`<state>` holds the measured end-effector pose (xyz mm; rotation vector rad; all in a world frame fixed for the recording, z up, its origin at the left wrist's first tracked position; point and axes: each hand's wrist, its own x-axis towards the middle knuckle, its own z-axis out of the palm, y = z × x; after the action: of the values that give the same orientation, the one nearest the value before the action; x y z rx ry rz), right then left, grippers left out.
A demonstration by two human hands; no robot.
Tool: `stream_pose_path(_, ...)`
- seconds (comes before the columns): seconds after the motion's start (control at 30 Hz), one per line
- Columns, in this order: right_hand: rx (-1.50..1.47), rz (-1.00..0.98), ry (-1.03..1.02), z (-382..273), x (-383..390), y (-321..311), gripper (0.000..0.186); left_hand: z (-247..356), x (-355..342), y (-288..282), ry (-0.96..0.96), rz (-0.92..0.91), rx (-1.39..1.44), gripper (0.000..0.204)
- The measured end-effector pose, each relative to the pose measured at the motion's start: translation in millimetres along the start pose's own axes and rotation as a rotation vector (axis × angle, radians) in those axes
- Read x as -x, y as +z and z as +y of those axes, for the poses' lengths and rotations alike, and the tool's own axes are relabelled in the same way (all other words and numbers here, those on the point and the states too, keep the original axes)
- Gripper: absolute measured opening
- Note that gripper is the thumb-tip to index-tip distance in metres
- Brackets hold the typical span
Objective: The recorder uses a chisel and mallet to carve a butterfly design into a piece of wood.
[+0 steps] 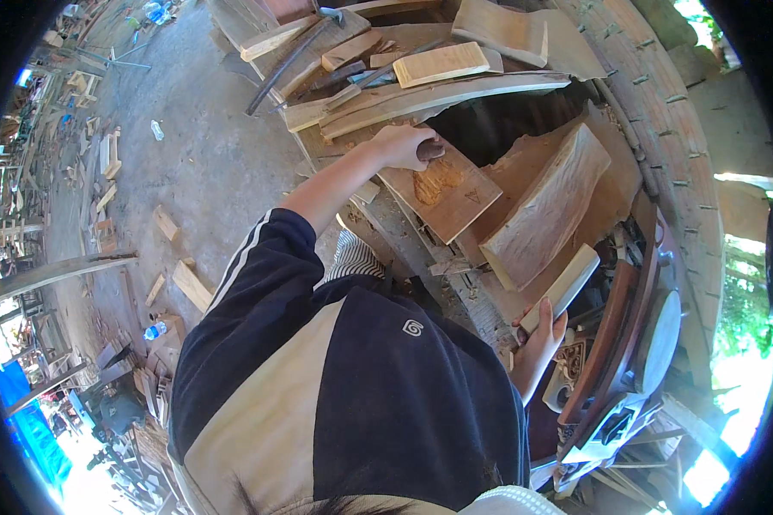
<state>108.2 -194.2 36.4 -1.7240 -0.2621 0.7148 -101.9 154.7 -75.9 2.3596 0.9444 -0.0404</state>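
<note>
My left hand [408, 148] is at the far end of a flat brown board [468, 206]. Its fingers are curled down around something dark that I cannot make out. Beside those fingers, an orange-brown smear or heap of paste-like stuff [438, 182] lies on the board. To the right and nearer my body, my right hand [541, 330] grips a pale wooden block [567, 287] by its lower end, with the block tilted up and away. A large, thick piece of rough timber [550, 210] rests between the board and the block.
A curved plank [447, 101], a light block [442, 64] and several offcuts pile up at the back. Brown curved wooden parts [605, 343] and a carved piece [567, 365] stand at the right. Scraps [193, 283] and a plastic bottle [155, 330] are on the left.
</note>
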Motion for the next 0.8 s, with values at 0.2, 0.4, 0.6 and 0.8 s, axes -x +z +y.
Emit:
stream_pose_path(0.2, 0.017, 0.028, 0.023, -0.9, -4.3, -1.9, 0.022, 7.8, -1.6, 11.7, 0.042, -0.018, -0.118, 0.054)
stream_pose_path(0.4, 0.062, 0.012, 0.096, 1.3, -9.0, -4.8, 0.026, -19.4, -12.9, 1.6, 0.178, 0.07, -0.016, 0.045)
stream_pose_path(0.6, 0.023, 0.015, 0.11, 3.3, -14.1, 3.1, 0.029, 57.2, -7.1, -6.7, 0.237, 0.304, 0.044, 0.023)
stream_pose_path(0.8, -0.031, 0.067, 0.052, -13.1, -25.1, 18.4, 0.027, 174.9, -12.2, 4.9, 0.326, 0.58, 0.193, 0.034)
